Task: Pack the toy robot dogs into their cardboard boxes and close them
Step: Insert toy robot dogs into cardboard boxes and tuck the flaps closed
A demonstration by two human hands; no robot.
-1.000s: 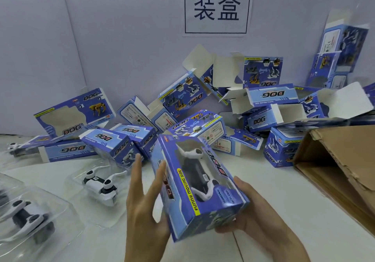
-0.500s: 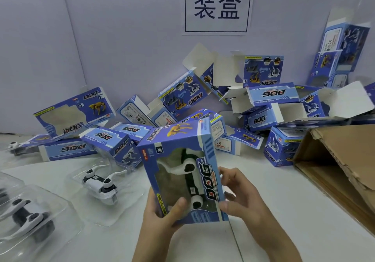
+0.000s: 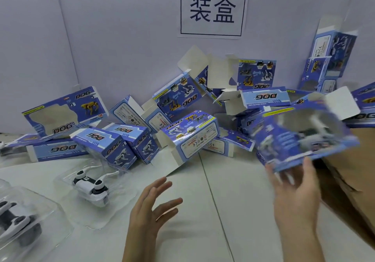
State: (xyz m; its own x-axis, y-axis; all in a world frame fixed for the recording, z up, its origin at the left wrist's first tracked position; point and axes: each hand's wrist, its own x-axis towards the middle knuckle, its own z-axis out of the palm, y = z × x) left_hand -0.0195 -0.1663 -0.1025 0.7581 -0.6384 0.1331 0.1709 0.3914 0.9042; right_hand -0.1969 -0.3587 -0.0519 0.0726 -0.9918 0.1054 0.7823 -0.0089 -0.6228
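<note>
One head view: the right hand (image 3: 294, 196) meets the lower edge of a blurred dog box (image 3: 304, 138), raised beside the brown carton (image 3: 349, 172); whether its fingers pinch it I cannot tell. The left hand (image 3: 154, 207) hovers with fingers spread and holding nothing above the bench (image 3: 223, 211). Best, I judge, to lay the box flat in the carton, not drop it, then reach for the trayed dog (image 3: 91, 184).

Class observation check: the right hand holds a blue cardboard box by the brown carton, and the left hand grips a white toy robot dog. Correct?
No. The head view shows the left hand open and empty; the white toy robot dog lies in a clear plastic tray. The right hand does hold the blue cardboard box.
</note>
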